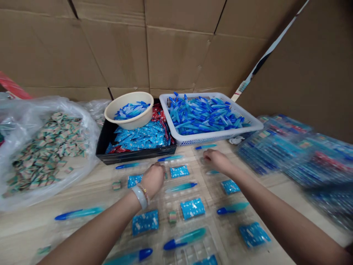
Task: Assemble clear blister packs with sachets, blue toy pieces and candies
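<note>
Hands, left (153, 178) clenched, right (216, 159) grip unclear, before white basket (248, 121) of blue pens (201, 114); bowl (116, 110) left of it.

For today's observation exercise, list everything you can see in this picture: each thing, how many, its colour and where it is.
pens: many, blue and teal, loose on the table and heaped in the basket
packets: many, blue, on the table and in the black tray
basket: one, white, back right
bowl: one, cream, on the tray
black tray: one, back centre
bag: one, clear, left, full of small green-and-pink pieces
left hand: closed, over the table
right hand: knuckles up, on the table
</note>
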A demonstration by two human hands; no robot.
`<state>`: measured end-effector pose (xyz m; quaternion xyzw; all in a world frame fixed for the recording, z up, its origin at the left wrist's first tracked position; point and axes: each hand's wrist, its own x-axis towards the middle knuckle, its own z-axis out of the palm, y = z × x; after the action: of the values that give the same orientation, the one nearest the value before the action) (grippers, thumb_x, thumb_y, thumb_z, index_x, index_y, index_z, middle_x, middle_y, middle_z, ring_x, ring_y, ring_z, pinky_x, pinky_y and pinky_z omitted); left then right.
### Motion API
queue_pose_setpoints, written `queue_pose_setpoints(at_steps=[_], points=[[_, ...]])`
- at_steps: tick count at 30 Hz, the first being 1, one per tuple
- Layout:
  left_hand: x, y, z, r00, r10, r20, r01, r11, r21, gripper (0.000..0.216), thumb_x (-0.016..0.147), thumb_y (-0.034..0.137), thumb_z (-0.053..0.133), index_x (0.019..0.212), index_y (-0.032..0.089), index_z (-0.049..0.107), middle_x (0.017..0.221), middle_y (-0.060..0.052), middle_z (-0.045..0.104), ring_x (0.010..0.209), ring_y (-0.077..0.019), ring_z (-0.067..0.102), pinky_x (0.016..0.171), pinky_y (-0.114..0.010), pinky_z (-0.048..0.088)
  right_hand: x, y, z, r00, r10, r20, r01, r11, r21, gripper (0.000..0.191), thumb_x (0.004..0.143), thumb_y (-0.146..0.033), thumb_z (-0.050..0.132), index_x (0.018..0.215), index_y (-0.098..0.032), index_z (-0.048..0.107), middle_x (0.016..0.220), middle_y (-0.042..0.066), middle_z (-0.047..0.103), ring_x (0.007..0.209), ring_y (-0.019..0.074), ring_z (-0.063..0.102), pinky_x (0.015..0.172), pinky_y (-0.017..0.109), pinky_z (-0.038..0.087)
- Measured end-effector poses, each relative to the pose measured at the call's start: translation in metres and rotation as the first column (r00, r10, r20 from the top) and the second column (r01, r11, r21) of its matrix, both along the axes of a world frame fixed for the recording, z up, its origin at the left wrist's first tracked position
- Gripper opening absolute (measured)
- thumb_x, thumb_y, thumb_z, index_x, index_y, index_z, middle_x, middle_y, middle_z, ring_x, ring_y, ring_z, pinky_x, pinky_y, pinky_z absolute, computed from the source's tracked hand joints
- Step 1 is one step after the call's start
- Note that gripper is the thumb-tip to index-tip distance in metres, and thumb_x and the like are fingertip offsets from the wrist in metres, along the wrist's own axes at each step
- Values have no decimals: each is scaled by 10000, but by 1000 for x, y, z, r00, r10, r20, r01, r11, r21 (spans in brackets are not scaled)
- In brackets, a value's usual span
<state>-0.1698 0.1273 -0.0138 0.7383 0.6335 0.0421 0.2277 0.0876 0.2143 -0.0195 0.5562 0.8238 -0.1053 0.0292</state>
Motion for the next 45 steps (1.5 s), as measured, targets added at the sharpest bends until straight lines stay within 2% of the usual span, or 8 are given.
queue_pose_setpoints(at_steps=[3, 7, 12, 17, 27, 36, 41, 45], points=[[-1, 0, 1, 999, 16, 33, -15, 1000, -25, 209, 720, 87, 403, 688, 112, 608, 809, -83, 581, 728, -143, 541, 700, -242, 409, 0, -3, -2, 1000, -12, 19, 12, 1000, -23, 153, 673, -69, 406, 609, -165, 506, 711, 27, 526, 658, 118, 469, 601, 209, 298], [-3, -1, -2, 996, 40, 80, -39, 999, -19, 202, 721, 98, 420, 683, 108, 618, 812, -82, 587, 765, -152, 536, 740, -246, 401, -10, -10, 2, 998, -41, -58, 43, 998, 41, 153, 709, -91, 405, 633, -164, 515, 732, 38, 527, 674, 130, 483, 624, 217, 320], [-5, 0, -9, 995, 48, 92, -53, 997, 59, 194, 730, 100, 419, 719, 110, 613, 811, -79, 586, 762, -153, 530, 723, -247, 399, -55, -41, 9, 935, 140, -327, -128, 990, 57, 165, 738, -103, 416, 665, -163, 551, 711, 33, 523, 669, 133, 486, 625, 225, 347], [-14, 0, -4, 992, 44, 116, -54, 995, 81, 226, 756, 100, 388, 737, 110, 613, 781, -75, 579, 727, -145, 536, 686, -247, 401, -101, -67, -2, 850, 250, -464, -244, 967, 75, 168, 764, -112, 430, 686, -169, 567, 716, 25, 533, 690, 129, 493, 639, 224, 363], [-19, -12, -7, 996, -4, 85, -1, 998, 57, 211, 757, 94, 392, 748, 122, 601, 813, -70, 561, 748, -151, 548, 709, -253, 415, -138, -71, -20, 952, 183, -247, -176, 983, 49, 99, 757, -178, 478, 739, -172, 575, 796, 46, 554, 722, 145, 513, 624, 234, 357], [-26, -12, -7, 990, -34, 135, 26, 998, 65, 205, 749, 72, 392, 721, 121, 590, 812, -65, 554, 764, -147, 533, 717, -245, 416, -137, -73, -23, 930, 151, -334, -141, 988, 55, 126, 748, -135, 456, 673, -179, 546, 750, 29, 524, 683, 135, 502, 607, 234, 358], [-25, -14, -6, 983, -67, 169, 53, 995, 85, 222, 795, 116, 376, 796, 150, 595, 898, -62, 558, 819, -148, 531, 760, -246, 412, -143, -75, -22, 955, 180, -237, -163, 983, 90, 115, 759, -184, 472, 720, -181, 580, 784, 45, 556, 721, 161, 512, 629, 256, 365], [-20, -14, -3, 993, -83, 80, 79, 995, 56, 249, 821, 144, 355, 810, 157, 603, 938, -62, 556, 819, -153, 536, 766, -266, 417, -149, -77, -16, 973, 156, -173, -145, 986, 78, 174, 763, -167, 447, 689, -174, 604, 775, 60, 583, 728, 175, 524, 650, 268, 369]])
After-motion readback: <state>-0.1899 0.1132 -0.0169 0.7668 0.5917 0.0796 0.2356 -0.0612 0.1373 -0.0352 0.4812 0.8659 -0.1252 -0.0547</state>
